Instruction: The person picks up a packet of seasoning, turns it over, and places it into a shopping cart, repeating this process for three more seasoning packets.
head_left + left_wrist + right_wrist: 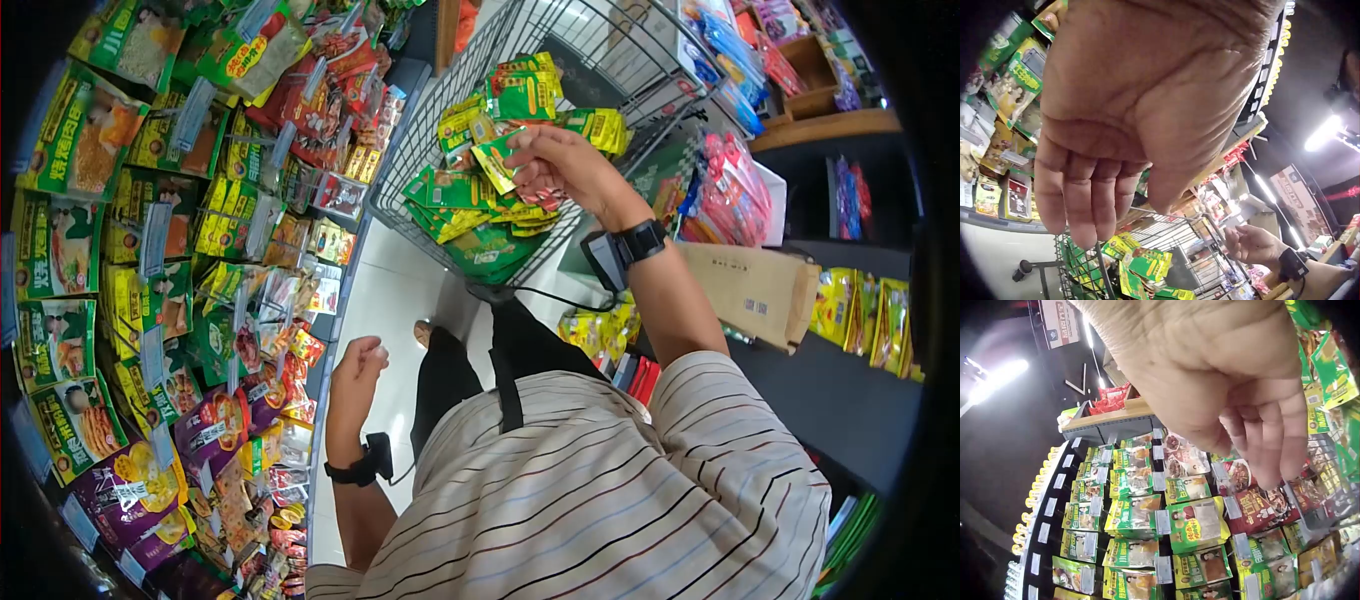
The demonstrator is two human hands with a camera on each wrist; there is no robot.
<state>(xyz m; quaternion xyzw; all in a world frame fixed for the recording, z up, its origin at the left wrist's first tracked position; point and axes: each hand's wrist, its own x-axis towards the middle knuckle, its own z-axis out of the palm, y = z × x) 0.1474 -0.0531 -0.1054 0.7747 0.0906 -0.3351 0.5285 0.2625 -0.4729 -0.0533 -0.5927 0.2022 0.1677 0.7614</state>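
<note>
My right hand (552,160) hovers over a wire shopping cart (398,172) with its fingertips just above a heap of green and yellow sachets (470,200). In the right wrist view the right hand's fingers (1259,428) hang loosely curled with nothing between them. The left wrist view shows the same hand (1246,242) empty above the cart (1147,231). My left hand (360,362) is raised in front of my waist, beside the shelf edge. Its fingers (1085,200) are loosely bent and hold nothing.
A tall shelf of hanging green, yellow and purple snack packets (150,250) fills the left side. A brown cardboard box (755,290) and red packets (720,195) sit on a display to the right. Pale floor (385,300) runs between the shelf and the cart.
</note>
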